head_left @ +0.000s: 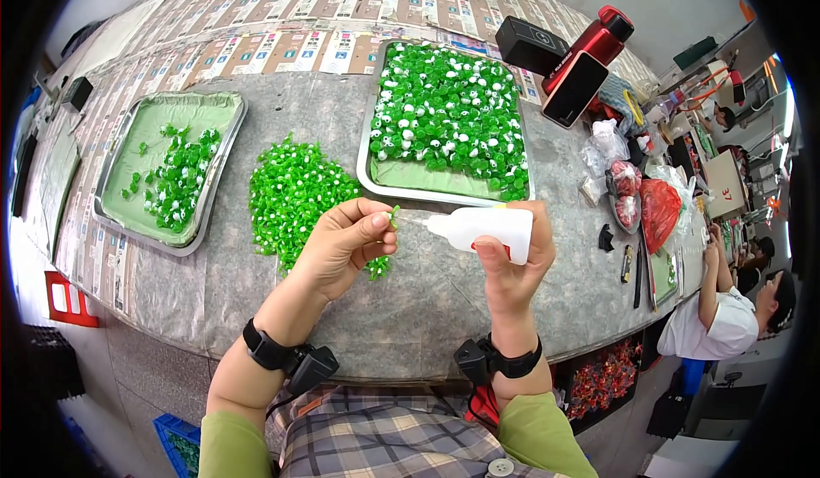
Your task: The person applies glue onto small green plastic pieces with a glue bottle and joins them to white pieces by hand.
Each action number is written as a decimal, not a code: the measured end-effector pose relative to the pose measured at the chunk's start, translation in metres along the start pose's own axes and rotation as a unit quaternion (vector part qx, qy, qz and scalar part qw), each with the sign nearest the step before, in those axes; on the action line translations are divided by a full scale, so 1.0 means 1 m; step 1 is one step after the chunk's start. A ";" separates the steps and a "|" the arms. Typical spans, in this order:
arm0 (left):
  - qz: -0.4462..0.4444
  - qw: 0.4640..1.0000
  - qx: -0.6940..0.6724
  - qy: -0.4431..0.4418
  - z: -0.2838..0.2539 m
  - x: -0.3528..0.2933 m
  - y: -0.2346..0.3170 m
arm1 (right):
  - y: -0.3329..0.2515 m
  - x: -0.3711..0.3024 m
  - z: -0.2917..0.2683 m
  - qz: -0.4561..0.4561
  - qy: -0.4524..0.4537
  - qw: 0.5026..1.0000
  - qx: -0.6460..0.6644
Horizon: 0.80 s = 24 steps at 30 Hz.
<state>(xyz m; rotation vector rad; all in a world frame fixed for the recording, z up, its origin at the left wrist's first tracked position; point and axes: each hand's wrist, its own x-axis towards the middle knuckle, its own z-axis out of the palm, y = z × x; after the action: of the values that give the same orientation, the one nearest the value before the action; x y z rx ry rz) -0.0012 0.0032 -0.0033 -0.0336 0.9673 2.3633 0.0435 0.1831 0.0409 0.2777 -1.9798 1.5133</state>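
Observation:
My left hand (pixel 348 237) pinches a small green plastic piece (pixel 394 215) between thumb and fingertips. Wrapped in my right hand (pixel 518 264) is a white squeeze bottle (pixel 487 228), tipped sideways. Its thin clear nozzle points left and ends close to the green piece; whether they touch I cannot tell. Beside my left hand lies a loose pile of small green pieces with white spots (pixel 299 194). Beyond my right hand, a metal tray (pixel 427 193) is heaped with round green and white pieces.
At left, another tray (pixel 120 209) holds fewer green pieces. A red bottle (pixel 602 38), a phone (pixel 576 90) and a black box (pixel 531 44) stand at back right. Plastic bags (pixel 660 213) lie along the right side. Another person (pixel 717 320) sits at far right.

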 end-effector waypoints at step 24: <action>-0.012 1.000 0.016 0.014 0.000 -0.001 0.001 | 0.003 -0.001 -0.001 0.016 0.022 1.000 0.007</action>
<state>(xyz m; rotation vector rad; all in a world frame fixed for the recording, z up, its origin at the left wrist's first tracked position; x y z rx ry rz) -0.0006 0.0025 -0.0025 -0.0648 1.0126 2.3299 0.0437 0.1850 0.0382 0.2168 -1.9485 1.5410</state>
